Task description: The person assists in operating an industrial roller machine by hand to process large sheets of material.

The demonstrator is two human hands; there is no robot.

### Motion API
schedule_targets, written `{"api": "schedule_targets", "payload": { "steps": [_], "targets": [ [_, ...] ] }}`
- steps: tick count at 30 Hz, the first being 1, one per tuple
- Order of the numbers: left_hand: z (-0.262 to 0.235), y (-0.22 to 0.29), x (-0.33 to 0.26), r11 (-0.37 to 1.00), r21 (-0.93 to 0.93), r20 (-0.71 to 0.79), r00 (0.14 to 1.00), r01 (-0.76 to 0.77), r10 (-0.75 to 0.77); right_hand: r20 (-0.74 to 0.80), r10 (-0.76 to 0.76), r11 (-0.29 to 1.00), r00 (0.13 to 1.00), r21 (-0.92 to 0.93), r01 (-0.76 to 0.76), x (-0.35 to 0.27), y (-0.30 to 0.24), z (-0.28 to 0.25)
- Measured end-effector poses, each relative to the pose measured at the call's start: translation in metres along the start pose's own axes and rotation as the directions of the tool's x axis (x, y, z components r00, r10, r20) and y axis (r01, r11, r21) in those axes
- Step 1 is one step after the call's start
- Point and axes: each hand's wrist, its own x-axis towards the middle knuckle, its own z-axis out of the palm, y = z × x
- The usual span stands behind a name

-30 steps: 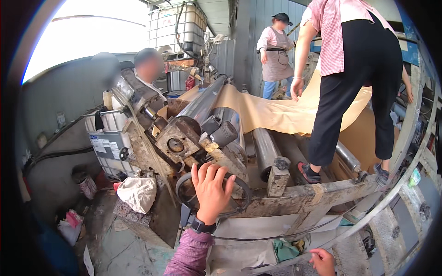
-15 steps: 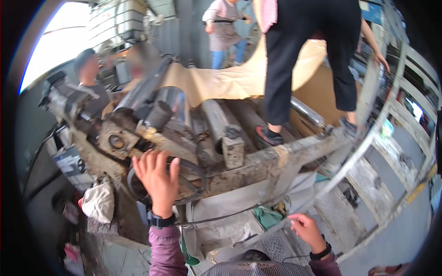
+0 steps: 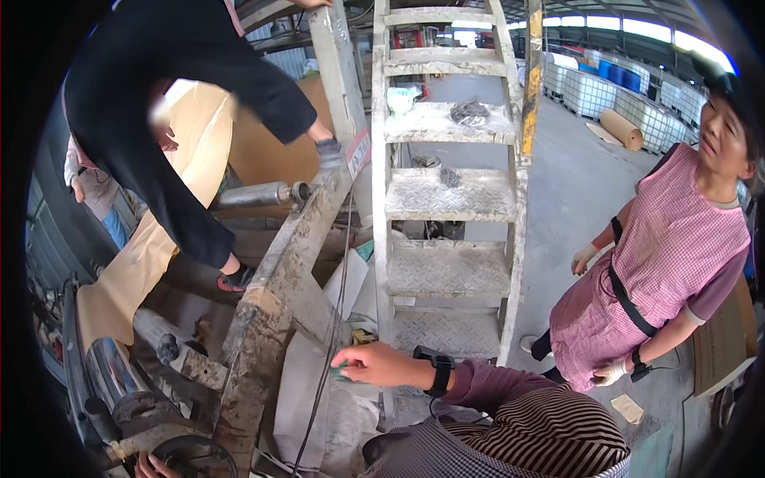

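At the lower left edge, part of my left hand [image 3: 153,466] shows beside the rim of a dark handwheel [image 3: 195,451]. Its visible fingers are apart; the palm is cut off, and I cannot tell whether it touches the rim. My right hand [image 3: 373,365] hovers in front of me, open with loosely bent fingers and nothing in it. Behind it lies pale sheeting, with a black cable [image 3: 323,382] hanging just to the left. Brown paper [image 3: 131,291] runs over the machine's metal rollers [image 3: 251,196].
A person in black trousers [image 3: 151,119] straddles the machine frame [image 3: 275,275]. Metal steps [image 3: 450,267] rise ahead. At right stands a person in a pink checked apron [image 3: 629,279]. A paper roll [image 3: 621,130] and caged white tanks [image 3: 591,94] are farther back.
My view has swung right, bringing the steps and the aproned person into full sight. My left hand and the handwheel have shifted to the lower left edge. My right hand stays empty.
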Motion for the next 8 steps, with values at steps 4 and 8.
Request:
{"api": "schedule_targets", "payload": {
  "steps": [4, 8],
  "targets": [
    [0.031, 0.000, -0.011, 0.991, -0.128, 0.088, 0.996, 0.042, -0.031, -0.057, 0.098, 0.995, 0.994, 0.030, -0.096, -0.021, 0.003, -0.022],
    [0.028, -0.001, -0.014, 0.989, -0.059, 0.195, 0.973, 0.139, -0.125, -0.076, 0.175, 0.974, 0.982, 0.162, -0.161, -0.022, 0.017, -0.010]
  ]
}}
